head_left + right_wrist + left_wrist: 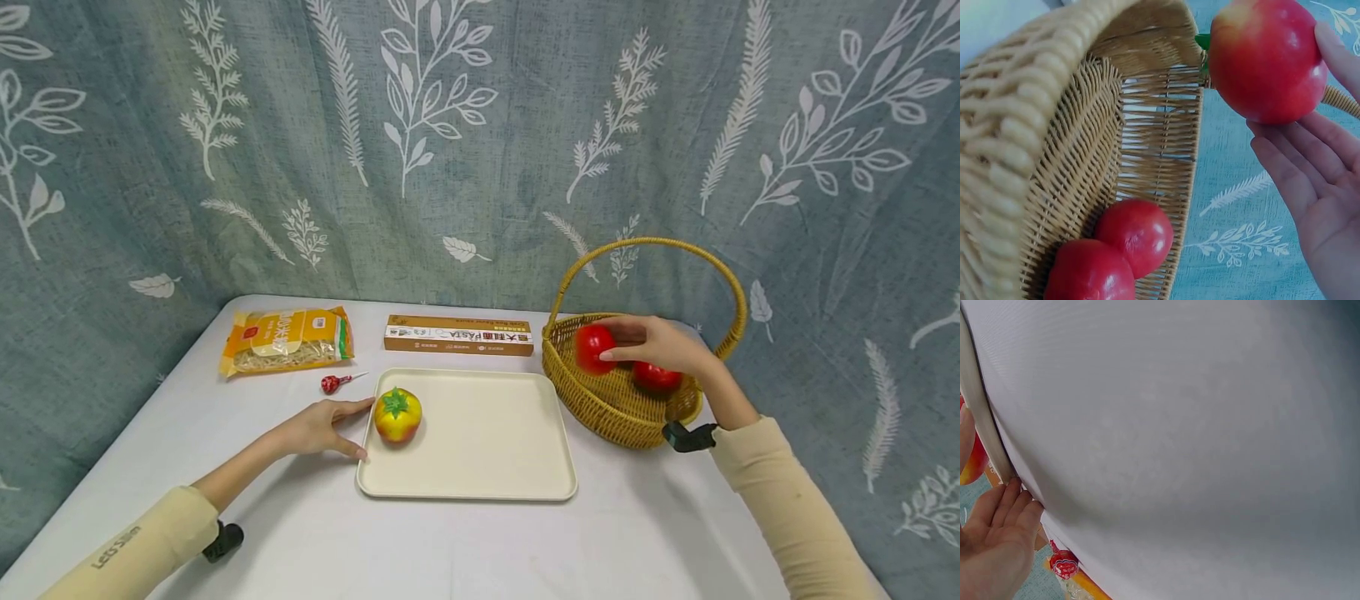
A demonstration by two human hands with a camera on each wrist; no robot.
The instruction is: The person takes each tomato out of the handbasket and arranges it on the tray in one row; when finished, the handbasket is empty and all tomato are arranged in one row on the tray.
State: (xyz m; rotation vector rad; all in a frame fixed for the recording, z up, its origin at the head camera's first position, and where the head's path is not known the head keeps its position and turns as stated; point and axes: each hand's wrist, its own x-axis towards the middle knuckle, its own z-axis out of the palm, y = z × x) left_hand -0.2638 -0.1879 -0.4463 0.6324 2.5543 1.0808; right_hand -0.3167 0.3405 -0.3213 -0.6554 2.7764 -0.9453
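My right hand (pixel 651 343) pinches a red and yellow tomato (pixel 1267 59) between thumb and fingers, over the wicker basket (pixel 600 417). A bit of green calyx shows on the tomato in the right wrist view. Two more red fruits (pixel 1135 237) lie inside the basket. At the cream tray's left edge, my left hand (pixel 318 429) is spread, its fingertips and thumb touching the rim. The tray (pixel 480 433) bears a yellow-red tomato (pixel 397 421) with a green calyx, close beside that hand. In the left wrist view the left fingers are nearly straight.
A yellow noodle bag (pixel 288 340) lies at the back left, with a red-wrapped lollipop (pixel 332 383) in front of it. Behind the tray is a brown pasta box (pixel 459 335). The basket's tall handle (pixel 652 242) arches above it, and a patterned curtain (pixel 480 150) hangs behind the table.
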